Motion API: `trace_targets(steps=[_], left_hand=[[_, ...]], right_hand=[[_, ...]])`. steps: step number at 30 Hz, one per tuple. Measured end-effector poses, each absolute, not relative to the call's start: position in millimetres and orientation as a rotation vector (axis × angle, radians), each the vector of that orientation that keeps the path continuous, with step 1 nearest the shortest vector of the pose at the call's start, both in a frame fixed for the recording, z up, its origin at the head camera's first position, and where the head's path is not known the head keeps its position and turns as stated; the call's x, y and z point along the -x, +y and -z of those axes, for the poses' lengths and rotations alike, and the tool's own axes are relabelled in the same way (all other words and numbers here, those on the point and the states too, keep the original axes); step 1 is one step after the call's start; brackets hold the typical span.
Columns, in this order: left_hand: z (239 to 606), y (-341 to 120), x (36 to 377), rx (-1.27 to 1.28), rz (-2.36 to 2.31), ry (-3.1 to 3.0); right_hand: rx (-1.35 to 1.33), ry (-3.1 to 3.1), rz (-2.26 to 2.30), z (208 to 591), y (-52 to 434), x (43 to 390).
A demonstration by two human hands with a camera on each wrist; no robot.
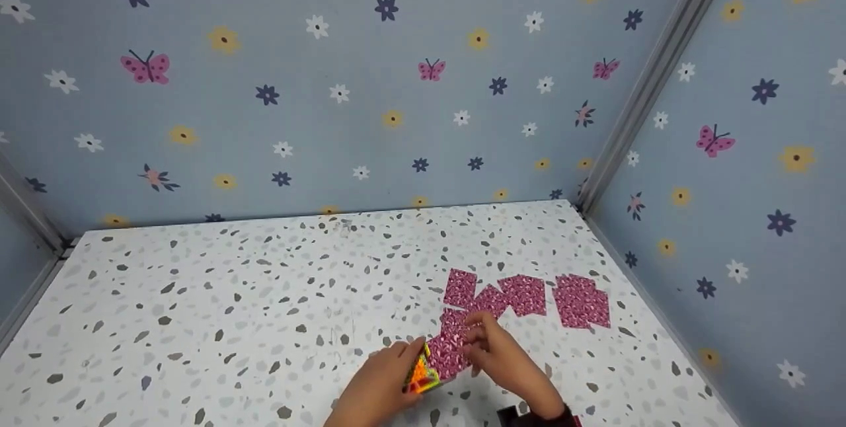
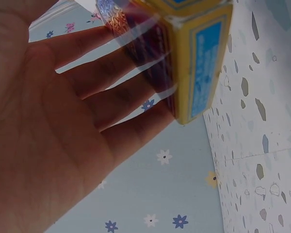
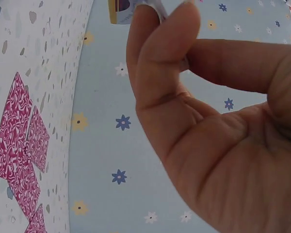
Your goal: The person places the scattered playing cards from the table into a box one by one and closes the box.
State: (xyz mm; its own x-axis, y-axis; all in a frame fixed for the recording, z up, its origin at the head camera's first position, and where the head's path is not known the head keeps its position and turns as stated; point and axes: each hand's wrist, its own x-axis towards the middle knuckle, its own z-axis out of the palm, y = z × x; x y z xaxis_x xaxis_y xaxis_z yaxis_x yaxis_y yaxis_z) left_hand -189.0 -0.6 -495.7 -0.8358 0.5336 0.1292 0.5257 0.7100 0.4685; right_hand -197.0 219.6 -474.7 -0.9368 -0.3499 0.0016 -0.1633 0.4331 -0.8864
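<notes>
My left hand (image 1: pixel 380 384) grips a small glossy box (image 1: pixel 423 376) with orange, yellow and green on the side that shows. In the left wrist view, the box (image 2: pixel 196 63) has yellow edges and a blue panel, and the fingers (image 2: pixel 121 104) lie along its dark side. Just right of it, my right hand (image 1: pixel 502 354) has its fingers bent at the edge of a pink patterned card (image 1: pixel 448 353). Thumb and fingertips of the right hand (image 3: pixel 199 107) meet on a thin pale edge in the right wrist view, mostly hidden by the fingers.
More pink patterned cards lie face down on the speckled white table (image 1: pixel 264 321): one at the back (image 1: pixel 461 287), an overlapping group (image 1: pixel 525 295) and another group (image 1: pixel 581 301) farther right. Flowered blue panels (image 1: pixel 330 83) wall the table at the back and sides.
</notes>
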Motion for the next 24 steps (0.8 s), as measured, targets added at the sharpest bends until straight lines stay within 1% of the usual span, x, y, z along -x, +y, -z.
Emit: trace_targets(steps=[13,24], left_hand=[[496.7,-1.1,189.9,-0.884,-0.778,2.871],[496.4,-0.7,192.3,-0.864,-0.763,2.846]], right_hand=[[0.48,2.513,1.502,476.2,215.5,196.8],[0.534,2.6,1.35,474.1,213.6,197.8]])
